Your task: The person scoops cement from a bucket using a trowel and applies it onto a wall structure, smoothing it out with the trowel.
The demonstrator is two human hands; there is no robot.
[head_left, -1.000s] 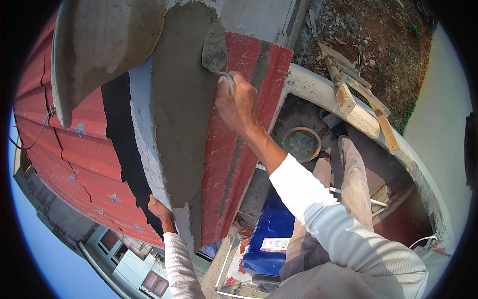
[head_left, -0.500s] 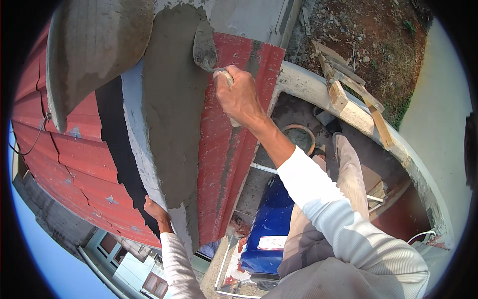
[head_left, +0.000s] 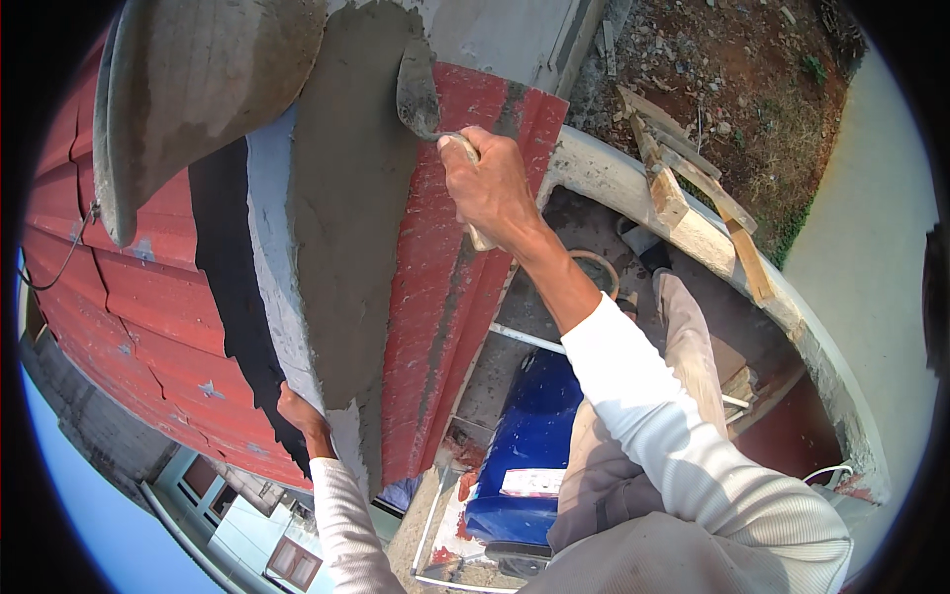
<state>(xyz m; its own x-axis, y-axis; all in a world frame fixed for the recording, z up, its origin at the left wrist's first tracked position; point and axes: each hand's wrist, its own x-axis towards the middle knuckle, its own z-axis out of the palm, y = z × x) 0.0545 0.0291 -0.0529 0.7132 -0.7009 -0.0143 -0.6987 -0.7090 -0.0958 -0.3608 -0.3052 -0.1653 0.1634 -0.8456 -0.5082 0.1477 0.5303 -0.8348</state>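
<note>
My right hand (head_left: pixel 490 183) is closed round the handle of a plastering trowel (head_left: pixel 418 94). The trowel's cement-smeared blade lies at the upper right edge of a strip of wet grey mortar (head_left: pixel 346 208), beside a red metal roof sheet. Lower down on the left, my left hand (head_left: pixel 300 411) grips the pale edge (head_left: pixel 272 218) of the mortared ledge, with part of its fingers hidden. Black sheeting (head_left: pixel 223 257) runs along the outer side of that edge, next to my left hand.
A large curved grey slab (head_left: pixel 208 89) overhangs at the upper left, above red roofing (head_left: pixel 148 327). Below me are a blue drum (head_left: pixel 529 436), white pipes and a curved wall (head_left: pixel 614 183) with nailed wooden boards (head_left: pixel 693 168) resting on it.
The trowel and my right hand have shifted slightly right along the mortar's upper edge. My left hand remains at the ledge edge. The view has tilted a little.
</note>
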